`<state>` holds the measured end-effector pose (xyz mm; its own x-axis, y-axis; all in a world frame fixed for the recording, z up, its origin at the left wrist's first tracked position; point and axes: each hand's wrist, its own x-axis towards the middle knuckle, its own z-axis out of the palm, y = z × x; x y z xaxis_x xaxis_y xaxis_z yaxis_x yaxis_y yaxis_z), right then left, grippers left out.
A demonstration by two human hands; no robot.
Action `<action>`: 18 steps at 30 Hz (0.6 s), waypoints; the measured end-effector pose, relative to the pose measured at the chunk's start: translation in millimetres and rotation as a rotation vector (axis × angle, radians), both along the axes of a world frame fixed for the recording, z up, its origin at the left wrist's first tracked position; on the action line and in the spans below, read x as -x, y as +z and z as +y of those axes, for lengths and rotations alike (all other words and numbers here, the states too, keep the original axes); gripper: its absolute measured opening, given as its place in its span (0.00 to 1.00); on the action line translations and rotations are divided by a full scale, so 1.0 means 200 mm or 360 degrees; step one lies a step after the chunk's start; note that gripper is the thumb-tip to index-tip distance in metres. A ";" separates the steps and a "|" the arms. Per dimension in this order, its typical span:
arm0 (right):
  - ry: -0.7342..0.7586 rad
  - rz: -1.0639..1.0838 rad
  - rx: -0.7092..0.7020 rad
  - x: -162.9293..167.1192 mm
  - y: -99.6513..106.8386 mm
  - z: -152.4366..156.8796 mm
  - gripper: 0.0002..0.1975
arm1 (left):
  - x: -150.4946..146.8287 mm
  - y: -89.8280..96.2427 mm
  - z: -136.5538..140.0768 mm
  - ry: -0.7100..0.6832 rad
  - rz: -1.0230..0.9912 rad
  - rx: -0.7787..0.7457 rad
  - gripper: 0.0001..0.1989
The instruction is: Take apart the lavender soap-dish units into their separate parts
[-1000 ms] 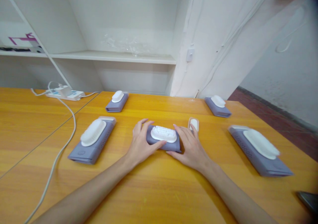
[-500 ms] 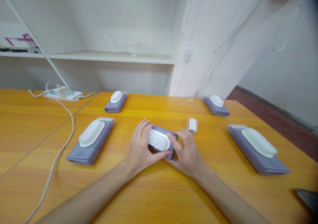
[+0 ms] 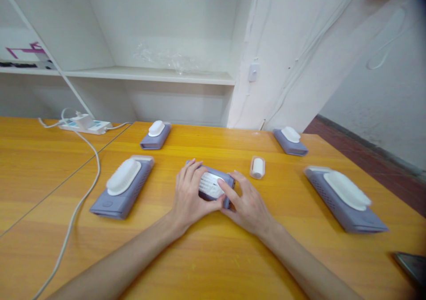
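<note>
A lavender-grey box (image 3: pixel 214 171) lies slantwise at the middle of the table, with a white oval brush (image 3: pixel 209 184) on its upper face. My left hand (image 3: pixel 190 191) wraps round the left end, fingers over the far side and thumb along the near side. Round the right end is my right hand (image 3: pixel 248 202), its index finger touching the brush's right end and its thumb low at the near edge. Both hands partly hide the box and brush. Just beyond my right hand lies a small white roll in a clear case (image 3: pixel 257 167).
Similar boxes with white brushes on top stand at near left (image 3: pixel 121 187), far left (image 3: pixel 155 135), far right (image 3: pixel 290 141) and near right (image 3: pixel 346 199). A white cable (image 3: pixel 97 167) runs from a power strip (image 3: pixel 86 124) down the left. A dark flat object (image 3: pixel 411 264) sits at the right edge.
The box has shifted slightly left in my hands, and its far left corner now shows past my left fingers. My right index finger has moved left on the brush.
</note>
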<state>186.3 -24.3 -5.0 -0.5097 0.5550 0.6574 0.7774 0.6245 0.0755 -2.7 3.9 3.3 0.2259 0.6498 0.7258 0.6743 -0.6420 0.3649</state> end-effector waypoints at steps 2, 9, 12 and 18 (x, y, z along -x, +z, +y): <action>-0.0006 0.0004 0.0019 0.00 0.00 0.00 0.32 | -0.01 0.00 0.00 0.0010 0.0001 -0.0010 0.27; 0.0057 0.0051 0.0046 -0.01 -0.01 0.01 0.30 | -0.03 0.01 -0.02 0.0039 -0.0008 -0.0038 0.24; 0.0071 0.0062 -0.0037 0.00 -0.01 0.00 0.31 | -0.03 0.01 -0.03 0.0024 -0.0036 -0.0042 0.26; 0.0101 0.0042 -0.0130 0.01 0.00 -0.02 0.31 | -0.04 0.01 -0.03 0.0026 -0.0096 -0.0013 0.24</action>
<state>184.4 -27.7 -4.8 -0.5238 0.4663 0.7129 0.7391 0.6649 0.1081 4.8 -2.0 4.5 0.1710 0.6467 0.7433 0.6614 -0.6345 0.3999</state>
